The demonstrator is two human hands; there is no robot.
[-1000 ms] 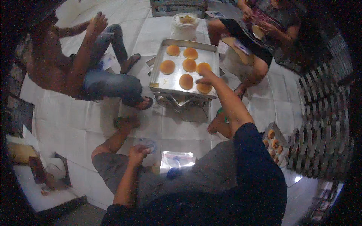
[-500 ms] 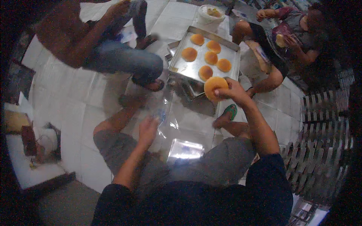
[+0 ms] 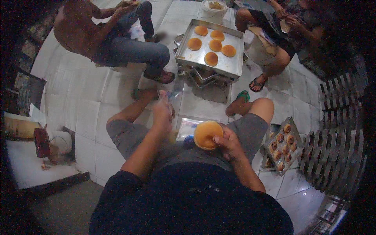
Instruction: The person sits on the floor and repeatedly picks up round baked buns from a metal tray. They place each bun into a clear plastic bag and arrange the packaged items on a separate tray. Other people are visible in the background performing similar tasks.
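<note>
My right hand (image 3: 230, 143) holds a round golden bun (image 3: 208, 135) above my lap, its thumb on the near face. My left hand (image 3: 163, 116) is raised over my left thigh, pinching a thin clear plastic bag (image 3: 172, 94) with blue print; motion blurs it. Partly behind the bun, a stack of clear plastic bags (image 3: 187, 128) lies between my thighs, with a round dark-blue shape (image 3: 189, 141) beside the bun. Ahead, a square metal tray (image 3: 237, 65) carries several golden buns (image 3: 215, 45), resting on other stacked trays.
A white bucket (image 3: 213, 15) stands behind the tray. One person (image 3: 129, 51) sits at far left, another (image 3: 270, 43) at far right. Filled buns lie in a tray (image 3: 281, 172) on my right, beside metal racks (image 3: 333, 152). A reddish-brown object (image 3: 41, 143) stands at left.
My right hand has brought the bun from beside the tray back toward my lap. My left hand has moved forward with the plastic bag. The view has shifted, showing the filled-bun tray at right.
</note>
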